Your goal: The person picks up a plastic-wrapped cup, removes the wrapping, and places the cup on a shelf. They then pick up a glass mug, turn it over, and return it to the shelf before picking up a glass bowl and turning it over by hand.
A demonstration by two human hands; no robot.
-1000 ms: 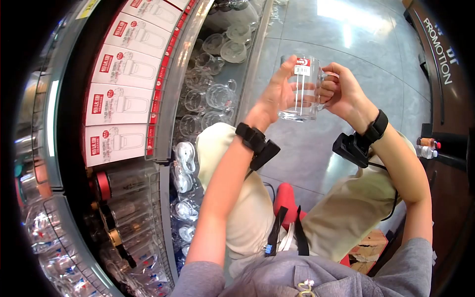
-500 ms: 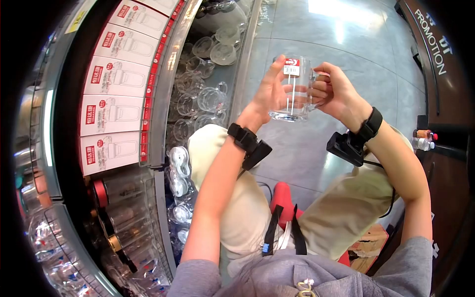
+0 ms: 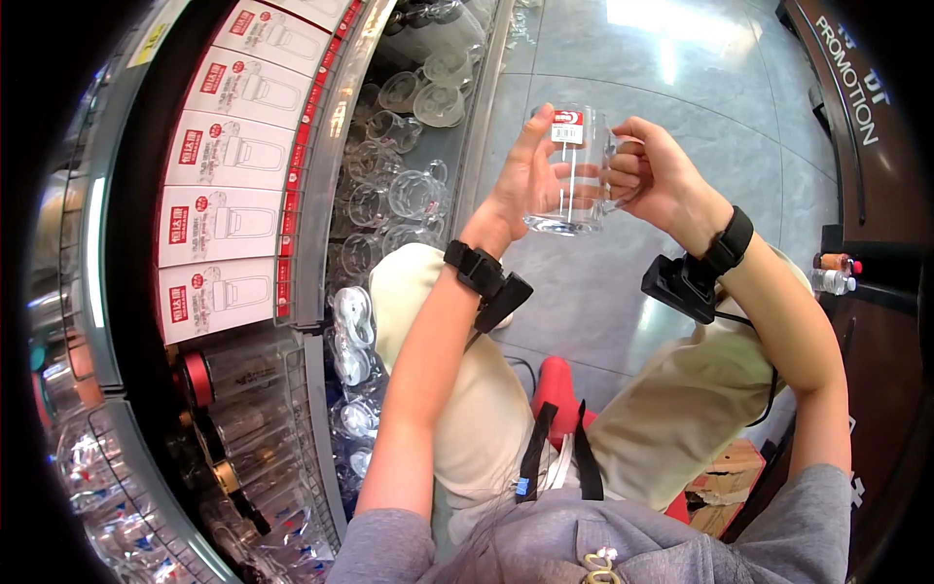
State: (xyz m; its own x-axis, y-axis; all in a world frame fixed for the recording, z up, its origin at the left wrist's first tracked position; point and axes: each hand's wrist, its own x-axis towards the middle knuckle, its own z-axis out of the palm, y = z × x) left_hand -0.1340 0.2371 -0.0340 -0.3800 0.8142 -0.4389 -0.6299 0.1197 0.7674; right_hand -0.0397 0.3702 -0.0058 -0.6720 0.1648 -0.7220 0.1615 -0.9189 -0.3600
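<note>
A clear glass mug (image 3: 574,209) is held upright between my two hands, above the grey floor. It carries a red and white barcode label (image 3: 567,127) near its rim. My left hand (image 3: 520,180) wraps its left side, the thumb up by the label and the fingers showing through the glass behind. On the other side, my right hand (image 3: 654,173) is closed around the mug's handle. Black straps with small black devices sit on both wrists.
Left of me, a low shelf holds several glass mugs (image 3: 416,195). Above it stand white boxes (image 3: 219,226) in a row, with lidded jars (image 3: 243,375) nearer me. At right is a dark display stand (image 3: 880,185) with small bottles (image 3: 832,281) beside it.
The mug has shifted slightly to the left and turned a little, so its label sits further left. Both hands keep their hold.
</note>
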